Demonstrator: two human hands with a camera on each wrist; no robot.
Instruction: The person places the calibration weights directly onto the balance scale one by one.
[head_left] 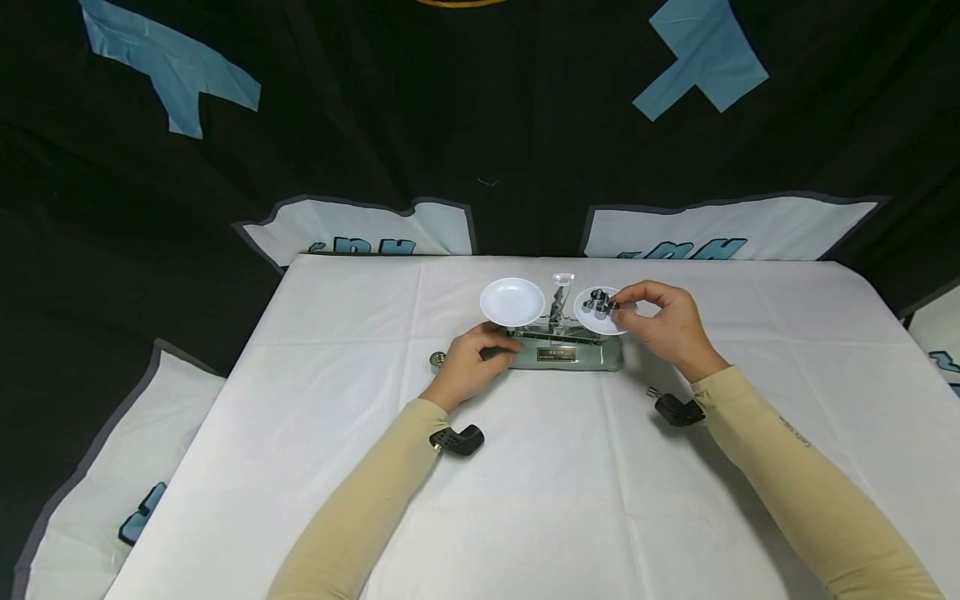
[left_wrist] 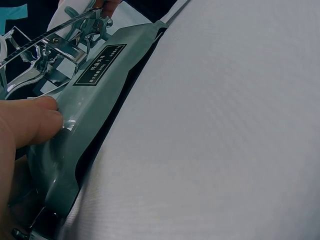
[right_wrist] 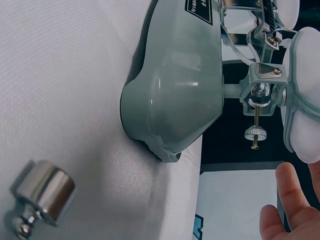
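Note:
A balance scale with a grey-green base [head_left: 611, 357] stands on the white-covered table. It carries a white left pan [head_left: 512, 302] and a white right pan [head_left: 611, 327]. Several shiny metal weights [head_left: 597, 300] are grouped on the right pan. My right hand [head_left: 667, 321] pinches a small weight at that pan's right edge; in the right wrist view the weights are hidden behind the pan. At the left end of the base, my left hand [head_left: 472, 358] holds on, with a fingertip [left_wrist: 47, 125] against the green casing.
One knobbed metal weight [right_wrist: 47, 192] lies on the table near the right wrist. A small round metal thing [head_left: 437, 359] sits left of my left hand. Black wrist-worn devices [head_left: 678, 410] project from both sleeves. Behind the table hangs a black cloth [head_left: 525, 125].

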